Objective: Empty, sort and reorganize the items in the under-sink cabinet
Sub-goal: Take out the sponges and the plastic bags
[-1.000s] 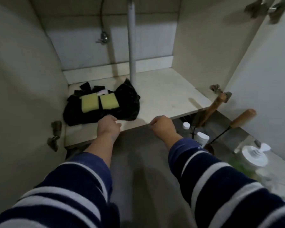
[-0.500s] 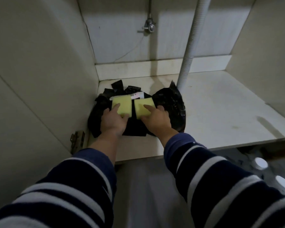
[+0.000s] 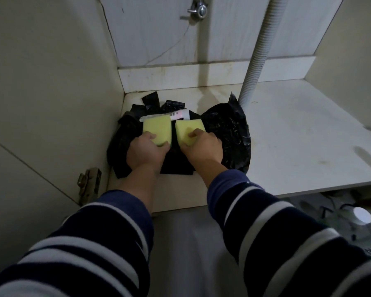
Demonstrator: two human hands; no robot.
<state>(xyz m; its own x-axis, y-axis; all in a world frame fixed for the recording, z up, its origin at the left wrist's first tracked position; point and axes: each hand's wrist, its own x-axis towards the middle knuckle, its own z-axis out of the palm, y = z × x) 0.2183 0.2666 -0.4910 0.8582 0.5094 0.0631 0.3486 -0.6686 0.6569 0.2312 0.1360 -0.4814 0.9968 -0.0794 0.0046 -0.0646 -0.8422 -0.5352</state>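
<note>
Both hands have just reached in from the shelf edge, and now the left hand (image 3: pixel 147 150) and right hand (image 3: pixel 204 146) are each pinching one yellow sponge (image 3: pixel 156 129) (image 3: pixel 189 130) lying on the black bags (image 3: pixel 227 133), probably getting ready to lift them out.

- I see a dim cabinet interior: off-white side walls (image 3: pixel 51 82) and a stained floor board (image 3: pixel 298 136).
- A corrugated drain hose (image 3: pixel 257 52) drops at the back, beside a metal valve (image 3: pixel 198 9).
- Grey floor (image 3: pixel 191 254) lies in front.
</note>
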